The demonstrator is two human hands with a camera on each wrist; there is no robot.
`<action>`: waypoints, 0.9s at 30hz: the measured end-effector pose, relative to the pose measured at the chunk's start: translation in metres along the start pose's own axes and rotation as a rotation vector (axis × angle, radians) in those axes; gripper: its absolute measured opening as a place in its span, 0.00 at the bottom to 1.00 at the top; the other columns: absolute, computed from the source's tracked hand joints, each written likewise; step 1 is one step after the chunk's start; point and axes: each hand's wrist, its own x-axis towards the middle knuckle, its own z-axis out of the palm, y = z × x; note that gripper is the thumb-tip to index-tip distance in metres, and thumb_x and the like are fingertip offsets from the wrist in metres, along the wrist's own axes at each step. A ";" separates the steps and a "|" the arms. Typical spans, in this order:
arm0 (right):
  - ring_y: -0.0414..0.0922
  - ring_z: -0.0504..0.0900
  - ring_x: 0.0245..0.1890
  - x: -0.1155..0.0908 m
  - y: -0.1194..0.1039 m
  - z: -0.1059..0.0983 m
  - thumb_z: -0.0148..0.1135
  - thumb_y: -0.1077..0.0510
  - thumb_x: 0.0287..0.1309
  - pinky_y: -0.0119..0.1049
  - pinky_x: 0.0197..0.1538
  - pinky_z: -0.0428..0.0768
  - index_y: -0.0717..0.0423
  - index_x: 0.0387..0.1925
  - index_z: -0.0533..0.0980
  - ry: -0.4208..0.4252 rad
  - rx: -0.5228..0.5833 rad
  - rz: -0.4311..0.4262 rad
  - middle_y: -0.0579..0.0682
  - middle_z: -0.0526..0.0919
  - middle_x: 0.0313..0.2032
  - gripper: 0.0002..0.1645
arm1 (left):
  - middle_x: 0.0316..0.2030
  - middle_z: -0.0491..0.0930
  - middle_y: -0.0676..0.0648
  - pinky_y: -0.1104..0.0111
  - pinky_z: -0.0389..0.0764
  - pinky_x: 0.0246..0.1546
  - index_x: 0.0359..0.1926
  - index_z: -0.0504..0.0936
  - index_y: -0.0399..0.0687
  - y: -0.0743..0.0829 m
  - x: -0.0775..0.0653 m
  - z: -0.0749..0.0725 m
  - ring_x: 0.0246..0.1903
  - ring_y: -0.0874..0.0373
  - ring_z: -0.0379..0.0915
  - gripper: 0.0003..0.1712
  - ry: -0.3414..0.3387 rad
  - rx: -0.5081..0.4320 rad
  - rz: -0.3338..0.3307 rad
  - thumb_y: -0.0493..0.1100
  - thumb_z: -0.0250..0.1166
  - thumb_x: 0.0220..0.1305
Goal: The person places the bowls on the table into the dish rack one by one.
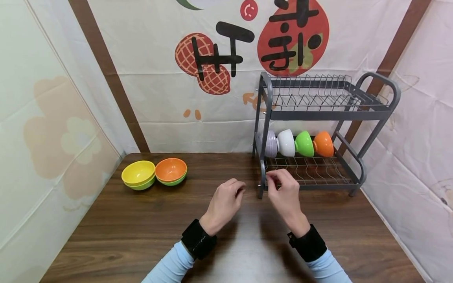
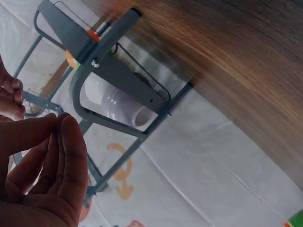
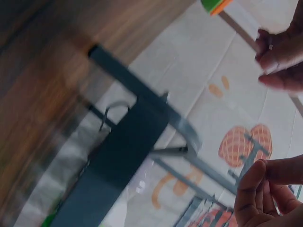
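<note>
Left hand (image 1: 223, 204), right hand (image 1: 286, 197) near rack (image 1: 325, 115), bold black characters (image 1: 224, 59) behind.

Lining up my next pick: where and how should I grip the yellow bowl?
Probably pinch the near rim of the yellow bowl with the left hand, coming from above: it opens upward, leaving that rim exposed. Avoid its right side, where the orange bowl sits close; don't catch the green bowl beneath.

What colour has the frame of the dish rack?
Dark grey; the rack frame shows best in the head view.
</note>
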 end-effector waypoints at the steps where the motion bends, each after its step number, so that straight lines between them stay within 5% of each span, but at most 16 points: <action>1: 0.44 0.81 0.31 -0.002 -0.002 0.004 0.68 0.76 0.60 0.25 0.36 0.77 0.62 0.37 0.84 -0.015 0.012 -0.004 0.53 0.84 0.35 0.09 | 0.35 0.83 0.49 0.69 0.82 0.34 0.42 0.89 0.42 -0.002 -0.001 0.000 0.33 0.61 0.81 0.07 0.002 0.005 0.000 0.29 0.71 0.67; 14: 0.39 0.76 0.30 -0.010 -0.024 0.053 0.67 0.72 0.64 0.30 0.33 0.75 0.60 0.40 0.83 -0.169 0.061 -0.088 0.48 0.80 0.35 0.08 | 0.34 0.84 0.49 0.63 0.83 0.31 0.41 0.90 0.45 -0.038 -0.005 -0.029 0.31 0.58 0.81 0.04 0.038 0.201 -0.054 0.36 0.74 0.66; 20: 0.40 0.77 0.30 -0.004 -0.034 0.090 0.67 0.73 0.63 0.31 0.33 0.78 0.61 0.39 0.83 -0.202 0.104 -0.185 0.49 0.80 0.34 0.07 | 0.37 0.85 0.44 0.55 0.84 0.39 0.44 0.90 0.40 -0.078 -0.003 -0.054 0.37 0.48 0.83 0.08 0.077 0.296 -0.150 0.37 0.75 0.65; 27: 0.38 0.78 0.33 -0.013 -0.062 0.132 0.65 0.73 0.66 0.27 0.37 0.77 0.59 0.43 0.82 -0.340 0.142 -0.233 0.49 0.80 0.38 0.09 | 0.43 0.85 0.37 0.46 0.79 0.47 0.46 0.90 0.35 -0.132 -0.023 -0.081 0.45 0.39 0.82 0.11 0.095 0.366 -0.283 0.34 0.74 0.63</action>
